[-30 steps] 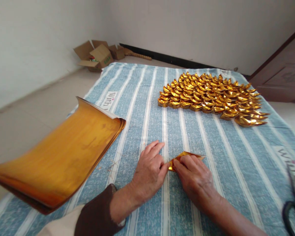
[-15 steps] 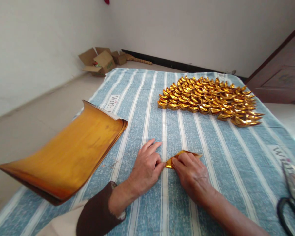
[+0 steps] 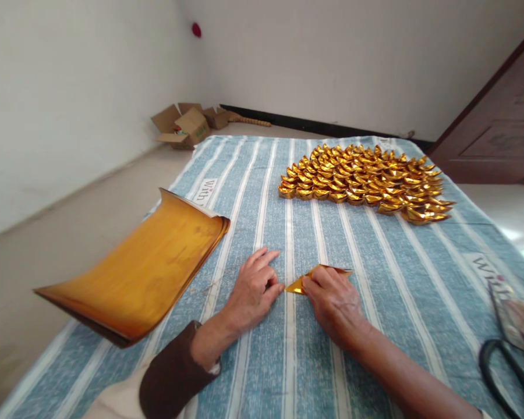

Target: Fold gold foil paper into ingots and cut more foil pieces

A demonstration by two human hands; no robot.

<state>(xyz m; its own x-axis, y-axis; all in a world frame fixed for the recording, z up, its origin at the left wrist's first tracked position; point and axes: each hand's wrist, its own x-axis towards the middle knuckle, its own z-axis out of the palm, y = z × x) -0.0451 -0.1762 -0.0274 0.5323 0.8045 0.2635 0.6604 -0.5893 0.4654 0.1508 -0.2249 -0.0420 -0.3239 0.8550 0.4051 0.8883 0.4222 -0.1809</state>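
Note:
A small piece of folded gold foil paper [image 3: 297,284] lies on the blue striped cloth [image 3: 375,250] in front of me. My right hand [image 3: 332,302] presses down on it, fingers closed over its right part. My left hand [image 3: 253,291] rests beside its left tip, thumb and forefinger pinched at the tip, the other fingers stretched out on the cloth. A thick curled stack of gold foil sheets [image 3: 144,273] lies to the left of my left hand.
Rows of finished gold paper ingots [image 3: 362,180] cover the far right of the cloth. Black-handled scissors [image 3: 506,349] lie at the right edge. Open cardboard boxes [image 3: 186,123] sit on the floor in the far corner. A brown door [image 3: 498,128] stands at the right.
The view has tilted up a little. My left hand has slid slightly left, so more of the foil's left tip shows. My right hand stays on the fold.

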